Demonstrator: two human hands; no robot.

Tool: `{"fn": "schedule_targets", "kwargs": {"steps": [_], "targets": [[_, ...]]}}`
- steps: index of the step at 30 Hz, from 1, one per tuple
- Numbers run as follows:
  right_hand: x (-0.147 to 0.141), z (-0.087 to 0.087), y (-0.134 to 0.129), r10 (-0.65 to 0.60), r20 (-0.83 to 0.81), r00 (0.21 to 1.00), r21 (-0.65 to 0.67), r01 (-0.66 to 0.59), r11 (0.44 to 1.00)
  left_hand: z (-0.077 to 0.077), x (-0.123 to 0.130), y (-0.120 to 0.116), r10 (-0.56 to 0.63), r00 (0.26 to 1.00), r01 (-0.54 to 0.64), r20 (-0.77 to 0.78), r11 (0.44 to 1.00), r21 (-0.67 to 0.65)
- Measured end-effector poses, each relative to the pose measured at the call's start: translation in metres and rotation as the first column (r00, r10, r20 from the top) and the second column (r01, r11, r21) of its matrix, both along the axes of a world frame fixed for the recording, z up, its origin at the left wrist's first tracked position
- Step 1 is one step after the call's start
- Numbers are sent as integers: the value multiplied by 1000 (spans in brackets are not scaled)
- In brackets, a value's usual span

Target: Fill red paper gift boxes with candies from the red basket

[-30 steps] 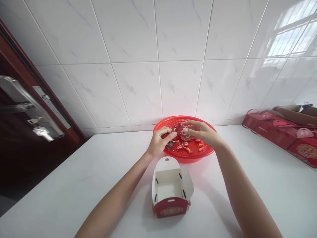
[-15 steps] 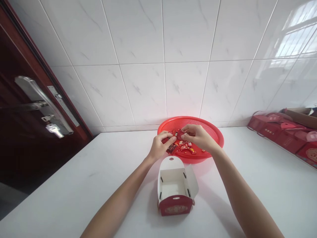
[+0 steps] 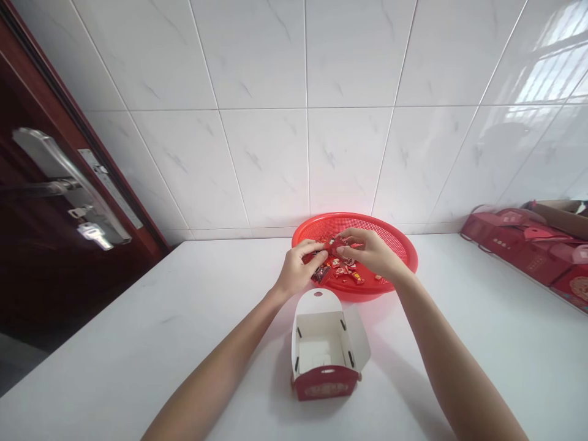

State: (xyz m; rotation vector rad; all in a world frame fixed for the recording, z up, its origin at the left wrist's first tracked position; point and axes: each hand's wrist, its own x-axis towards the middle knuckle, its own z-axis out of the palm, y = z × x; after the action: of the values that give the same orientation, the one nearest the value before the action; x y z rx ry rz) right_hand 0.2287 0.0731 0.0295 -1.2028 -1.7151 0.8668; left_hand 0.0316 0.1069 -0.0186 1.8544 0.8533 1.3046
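Observation:
Over the red plastic basket [image 3: 404,251], my left hand [image 3: 301,264] and my right hand [image 3: 372,252] pinch a red-wrapped candy [image 3: 333,246] between them. Its exact shape is partly covered by my fingers. Several small wrapped candies [image 3: 342,269], red with some yellow and white, lie in the basket below my hands. A dark-wrapped piece [image 3: 320,274] rests close under my left hand. Nearer to me, between my forearms, stands a small red gift box [image 3: 327,389] with its flaps up and its white inside showing.
Several red gift boxes [image 3: 528,245] stand in a row at the right, with an open brown carton [image 3: 560,214] behind them. A tiled wall [image 3: 264,165] backs the white table [image 3: 206,294]. On the left is a dark red door with a metal handle and keys [image 3: 94,234].
My hands have come slightly closer together, and the left fingers now meet the red-wrapped candy at my right fingertips. The view has shifted a little; the gift box stays in place.

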Motion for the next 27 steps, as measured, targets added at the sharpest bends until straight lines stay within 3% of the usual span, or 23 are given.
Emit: {"fn": "schedule_targets", "kwargs": {"steps": [9, 19, 27], "targets": [[-1, 1, -1, 16, -85, 996, -7, -17, 1000, 5, 3, -6, -46, 996, 51, 80, 997, -64], [-9, 8, -6, 82, -135, 987, 110, -67, 992, 14, 8, -17, -34, 973, 59, 229, 993, -103], [-14, 12, -12, 1, -171, 985, 102, 17, 995, 20, 4, -18, -33, 972, 58, 234, 993, -101]]}}
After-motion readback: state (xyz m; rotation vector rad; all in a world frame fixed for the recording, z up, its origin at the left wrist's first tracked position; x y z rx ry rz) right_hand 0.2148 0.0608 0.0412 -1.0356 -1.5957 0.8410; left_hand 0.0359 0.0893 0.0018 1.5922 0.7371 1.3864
